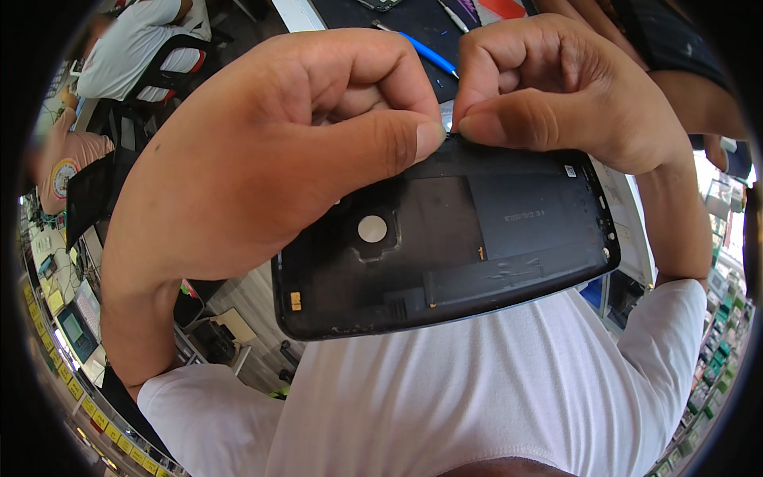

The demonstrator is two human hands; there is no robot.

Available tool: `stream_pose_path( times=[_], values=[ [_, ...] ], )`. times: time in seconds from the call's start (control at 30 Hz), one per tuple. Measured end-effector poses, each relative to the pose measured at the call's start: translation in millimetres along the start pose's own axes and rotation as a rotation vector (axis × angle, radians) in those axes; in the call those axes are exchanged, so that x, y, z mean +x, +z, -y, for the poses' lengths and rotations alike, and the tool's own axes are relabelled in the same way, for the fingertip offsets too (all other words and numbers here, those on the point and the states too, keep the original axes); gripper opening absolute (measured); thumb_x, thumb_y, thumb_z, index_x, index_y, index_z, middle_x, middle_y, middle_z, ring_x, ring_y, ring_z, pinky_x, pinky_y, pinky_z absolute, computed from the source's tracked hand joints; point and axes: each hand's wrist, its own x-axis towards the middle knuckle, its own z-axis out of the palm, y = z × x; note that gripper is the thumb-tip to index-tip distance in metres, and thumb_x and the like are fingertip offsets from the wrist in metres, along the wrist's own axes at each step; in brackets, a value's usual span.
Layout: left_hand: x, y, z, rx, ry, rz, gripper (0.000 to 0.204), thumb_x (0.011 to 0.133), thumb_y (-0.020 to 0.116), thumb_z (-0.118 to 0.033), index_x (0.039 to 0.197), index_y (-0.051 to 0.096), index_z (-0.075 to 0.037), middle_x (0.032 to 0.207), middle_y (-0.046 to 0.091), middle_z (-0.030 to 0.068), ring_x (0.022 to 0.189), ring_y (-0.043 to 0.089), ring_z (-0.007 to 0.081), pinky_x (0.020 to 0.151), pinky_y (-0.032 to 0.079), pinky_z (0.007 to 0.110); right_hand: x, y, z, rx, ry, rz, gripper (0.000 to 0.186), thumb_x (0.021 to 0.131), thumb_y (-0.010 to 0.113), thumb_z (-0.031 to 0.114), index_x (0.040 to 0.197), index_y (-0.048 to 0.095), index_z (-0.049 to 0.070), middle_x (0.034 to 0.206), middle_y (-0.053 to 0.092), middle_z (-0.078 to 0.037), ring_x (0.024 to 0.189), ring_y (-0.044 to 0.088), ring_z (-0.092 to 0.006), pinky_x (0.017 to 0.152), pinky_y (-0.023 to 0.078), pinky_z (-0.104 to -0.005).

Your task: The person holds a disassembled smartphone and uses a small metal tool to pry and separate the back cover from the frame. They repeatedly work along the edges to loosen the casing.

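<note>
A black phone back cover (517, 215) is held up in front of my body, inner side showing, with a round cutout and small gold contacts. My left hand (286, 159) is closed at its upper edge, thumb and forefinger tips pinched there and the other fingers curled. Just to its right, my right hand (556, 103) also pinches that edge, its thumb almost meeting my left thumb. A small dark piece shows between the fingertips, too small to make out.
A dark work mat (350, 16) beyond my hands bears a blue-handled tool (429, 52) and other small tools. A seated co-worker (135, 48) is at upper left, another person (52, 159) below. Someone's bare arm (691, 103) is at upper right. A cluttered desk with a laptop (77, 322) lies left.
</note>
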Motion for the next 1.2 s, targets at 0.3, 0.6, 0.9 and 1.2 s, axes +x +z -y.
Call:
stream_pose_path(
  times=[0.3, 0.6, 0.9, 1.2],
  values=[
    [5, -11, -15, 0.006, -0.020, 0.026, 0.015, 0.103, 0.068, -0.018, 0.103, 0.064, -0.003, 0.085, 0.063, -0.0047, 0.075, 0.053, -0.0017, 0.068, 0.041, 0.016, 4, -21, 46, 0.252, 0.269, 0.237, 0.017, 0.107, 0.067, 0.016, 0.108, 0.070, 0.000, 0.092, 0.074, -0.001, 0.080, 0.065, -0.0035, 0.070, 0.050, -0.0174],
    [9, -15, -13, -0.023, -0.012, 0.064, 0.014, 0.103, 0.068, -0.016, 0.104, 0.064, -0.003, 0.087, 0.066, -0.0037, 0.077, 0.057, -0.0013, 0.069, 0.044, 0.017, 6, -26, 42, 0.269, 0.328, 0.211, 0.015, 0.107, 0.066, 0.013, 0.103, 0.070, 0.000, 0.084, 0.071, 0.000, 0.073, 0.061, -0.0024, 0.064, 0.047, -0.0180],
    [7, -10, -10, -0.050, -0.041, 0.064, 0.014, 0.103, 0.069, -0.016, 0.106, 0.065, -0.002, 0.088, 0.066, -0.0037, 0.078, 0.058, -0.0012, 0.070, 0.044, 0.016, 6, -18, 53, 0.157, 0.298, 0.241, 0.014, 0.106, 0.067, 0.013, 0.102, 0.070, 0.000, 0.086, 0.072, 0.000, 0.072, 0.062, -0.0012, 0.062, 0.048, -0.0169],
    [9, -13, -2, -0.055, -0.025, 0.069, 0.014, 0.102, 0.069, -0.017, 0.102, 0.064, -0.004, 0.086, 0.065, -0.0046, 0.076, 0.055, -0.0010, 0.069, 0.042, 0.017, 4, -14, 32, 0.031, 0.154, 0.143, 0.015, 0.103, 0.070, 0.016, 0.103, 0.071, 0.000, 0.086, 0.071, 0.001, 0.074, 0.061, -0.0019, 0.064, 0.047, -0.0184]
  ],
)
